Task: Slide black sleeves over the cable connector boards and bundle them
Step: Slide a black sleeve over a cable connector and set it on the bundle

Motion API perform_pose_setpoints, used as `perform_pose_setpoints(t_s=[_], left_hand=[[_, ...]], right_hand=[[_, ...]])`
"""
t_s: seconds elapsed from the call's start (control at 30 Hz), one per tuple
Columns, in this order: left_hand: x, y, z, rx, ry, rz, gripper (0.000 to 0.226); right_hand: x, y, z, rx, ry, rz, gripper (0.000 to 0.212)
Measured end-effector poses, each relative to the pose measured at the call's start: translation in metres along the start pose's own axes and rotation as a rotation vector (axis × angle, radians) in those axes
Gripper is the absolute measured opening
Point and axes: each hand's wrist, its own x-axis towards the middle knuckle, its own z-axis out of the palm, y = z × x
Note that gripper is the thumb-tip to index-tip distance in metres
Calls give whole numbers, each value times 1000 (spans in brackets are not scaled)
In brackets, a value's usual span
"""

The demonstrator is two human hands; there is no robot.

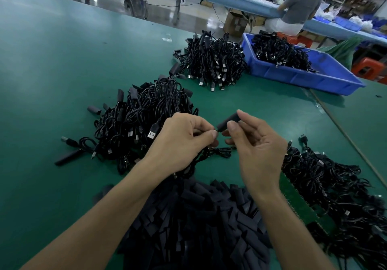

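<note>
Right hand (254, 141) grip pinches sleeve (228, 122); left hand (184, 141) grip pinches cable (222, 151) end. Keep sleeve mouth square, feed straight, don't snag board.

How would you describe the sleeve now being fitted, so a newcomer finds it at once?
On the green table, find the two hands in the middle. The right hand pinches one black sleeve near the cable in the left hand. Only this one is held up; the rest lie in piles.
</note>
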Motion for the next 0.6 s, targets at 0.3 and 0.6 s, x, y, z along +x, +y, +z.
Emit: perform_pose_setpoints(t_s=[0.3,0.6], left_hand=[[-2,0,6,-46,76,32,10],[0,12,-13,65,121,80,7]], right_hand=[[-4,-6,9,41,-68,-29,44],[11,-11,-2,5,-196,35,44]])
